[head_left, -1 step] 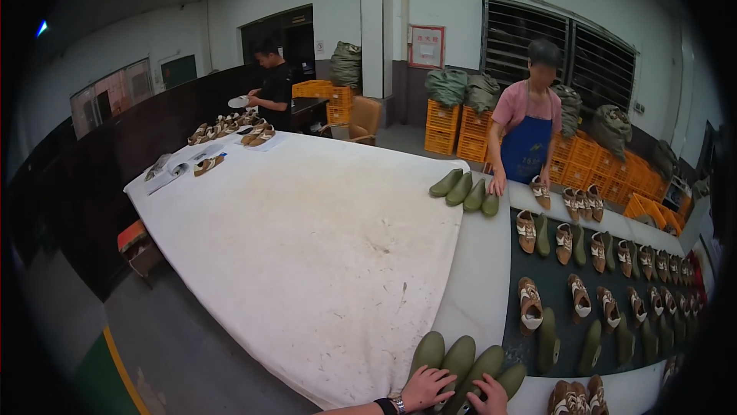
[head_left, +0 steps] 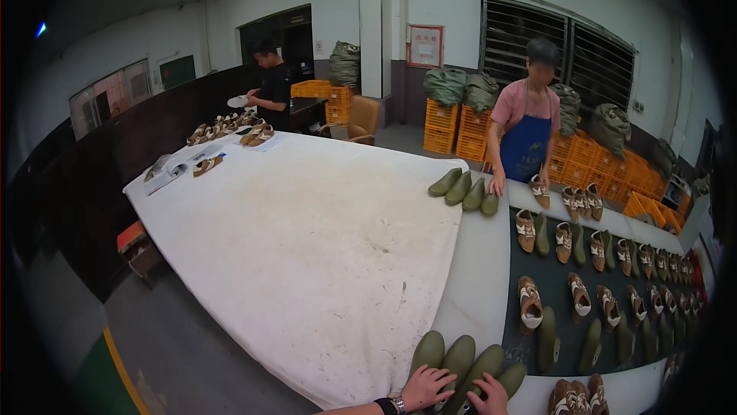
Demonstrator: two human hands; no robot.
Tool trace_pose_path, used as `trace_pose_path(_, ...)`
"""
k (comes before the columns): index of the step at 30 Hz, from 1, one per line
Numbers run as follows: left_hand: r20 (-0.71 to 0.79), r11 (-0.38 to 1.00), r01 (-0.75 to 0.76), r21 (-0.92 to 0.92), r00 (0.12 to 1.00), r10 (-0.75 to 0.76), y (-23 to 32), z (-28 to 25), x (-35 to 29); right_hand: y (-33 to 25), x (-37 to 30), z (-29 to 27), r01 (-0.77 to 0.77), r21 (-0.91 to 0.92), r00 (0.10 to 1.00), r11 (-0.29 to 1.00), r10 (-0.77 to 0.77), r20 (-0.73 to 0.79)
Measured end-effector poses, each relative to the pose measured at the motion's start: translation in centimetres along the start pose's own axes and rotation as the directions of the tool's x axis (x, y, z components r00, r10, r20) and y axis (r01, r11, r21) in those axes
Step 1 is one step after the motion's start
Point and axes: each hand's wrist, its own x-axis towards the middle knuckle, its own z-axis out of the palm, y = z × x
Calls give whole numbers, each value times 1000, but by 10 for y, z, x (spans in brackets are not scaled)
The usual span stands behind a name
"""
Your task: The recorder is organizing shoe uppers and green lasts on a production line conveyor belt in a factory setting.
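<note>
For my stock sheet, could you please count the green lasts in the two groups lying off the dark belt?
Near lasts: 4
Far lasts: 4
Total: 8

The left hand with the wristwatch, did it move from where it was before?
No. The left hand lies on the same olive-green shoe forms at the edge of the white cloth-covered table, just as in the earlier picture.

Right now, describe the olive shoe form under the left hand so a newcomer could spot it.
Start at the big white table and go to its near edge, where four olive shoe forms fan out. The left hand rests on the second form from the left, beside the free leftmost one.
</note>
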Motion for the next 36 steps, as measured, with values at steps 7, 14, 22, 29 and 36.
trace_pose_path(7,66,1000,-22,13,998,21,-8,12,2,32,-5,12,25,-29,999,999,-26,-44)
trace_pose_path(14,32,1000,7,20,999,-8,-9,1,10,20,6,9,19,-45,1000,999,-19,-7)
trace_pose_path(22,39,999,-35,-30,999,37,-9,3,9,19,1,7,-5,-69,999,998,2,-45)
trace_pose_path(29,-10,996,1,-88,1000,-2,-5,1,7,21,2,14,23,-56,999,998,-24,-26)
trace_pose_path(36,57,994,-2,-114,998,8,6,-11,15,20,-3,7,28,-67,998,997,-32,-46)
